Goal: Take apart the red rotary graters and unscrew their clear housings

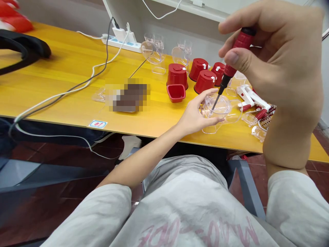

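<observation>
My left hand [196, 115] grips a transparent plastic housing [217, 106] at its edge, low on the yellow table. My right hand [272, 58] is raised above it, with finger and thumb around a red-handled precision screwdriver [238, 48]. The thin black shaft slants down, and its tip sits inside the housing near my left fingers. Several red plastic cups [205, 81] stand upside down just beyond the housing. A square red cup [176, 92] stands in front of them. My right hand hides part of the white and red parts [253, 97] on the right.
Transparent plastic shells [154, 48] stand along the back of the yellow table [64, 75], near a white power strip [120, 43] with grey and white cables [77, 85]. A pixelated patch [128, 96] covers something on the table. A black chair arm [23, 48] intrudes at the left.
</observation>
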`<state>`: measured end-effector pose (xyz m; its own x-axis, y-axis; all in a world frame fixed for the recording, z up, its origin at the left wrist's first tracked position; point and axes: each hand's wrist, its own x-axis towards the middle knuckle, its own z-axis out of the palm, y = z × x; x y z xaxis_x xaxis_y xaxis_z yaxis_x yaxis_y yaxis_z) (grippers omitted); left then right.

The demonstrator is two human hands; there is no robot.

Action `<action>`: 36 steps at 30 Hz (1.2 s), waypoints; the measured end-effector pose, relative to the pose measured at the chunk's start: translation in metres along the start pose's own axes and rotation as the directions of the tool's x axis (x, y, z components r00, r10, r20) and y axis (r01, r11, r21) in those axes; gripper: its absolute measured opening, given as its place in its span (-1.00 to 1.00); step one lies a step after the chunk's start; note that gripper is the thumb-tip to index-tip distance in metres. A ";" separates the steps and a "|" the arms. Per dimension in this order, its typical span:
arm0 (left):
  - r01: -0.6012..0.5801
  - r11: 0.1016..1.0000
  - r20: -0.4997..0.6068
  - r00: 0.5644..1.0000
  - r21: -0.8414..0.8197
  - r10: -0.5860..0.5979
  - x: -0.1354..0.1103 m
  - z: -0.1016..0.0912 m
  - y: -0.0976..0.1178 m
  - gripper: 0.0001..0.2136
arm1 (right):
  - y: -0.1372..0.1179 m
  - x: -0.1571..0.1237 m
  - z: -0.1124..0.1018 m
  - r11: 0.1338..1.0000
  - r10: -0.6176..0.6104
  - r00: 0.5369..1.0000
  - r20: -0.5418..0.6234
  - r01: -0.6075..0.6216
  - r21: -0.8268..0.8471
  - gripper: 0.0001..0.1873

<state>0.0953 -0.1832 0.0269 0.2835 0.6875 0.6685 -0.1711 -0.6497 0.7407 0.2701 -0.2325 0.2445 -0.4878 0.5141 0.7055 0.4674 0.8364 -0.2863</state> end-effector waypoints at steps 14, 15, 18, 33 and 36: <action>0.002 1.000 0.002 1.000 0.025 -0.002 0.001 0.000 0.003 0.00 | 0.003 -0.010 0.017 0.989 -0.086 0.983 -0.162 0.104 0.106 -0.65; 0.003 0.999 0.003 1.000 0.034 -0.003 0.001 0.000 0.004 0.00 | 0.005 -0.009 0.019 0.979 -0.100 0.979 -0.176 0.128 0.157 -0.65; -0.001 0.999 0.006 1.000 0.044 0.001 0.002 -0.001 0.006 0.01 | 0.015 -0.005 0.023 0.910 -0.129 0.983 -0.131 0.170 0.379 -0.54; 0.005 1.000 0.010 1.000 0.027 -0.005 0.001 0.000 0.003 0.01 | 0.008 -0.009 0.013 0.932 -0.061 0.998 -0.027 0.067 0.355 -0.65; 0.005 1.000 0.003 1.000 0.018 -0.005 0.001 0.001 0.003 0.00 | 0.009 -0.011 0.013 0.979 -0.052 0.998 -0.027 0.057 0.198 -0.68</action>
<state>0.0956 -0.1849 0.0299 0.2874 0.6899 0.6644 -0.1526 -0.6519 0.7428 0.2702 -0.2279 0.2258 -0.4911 0.4643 0.7371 0.2839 0.8853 -0.3684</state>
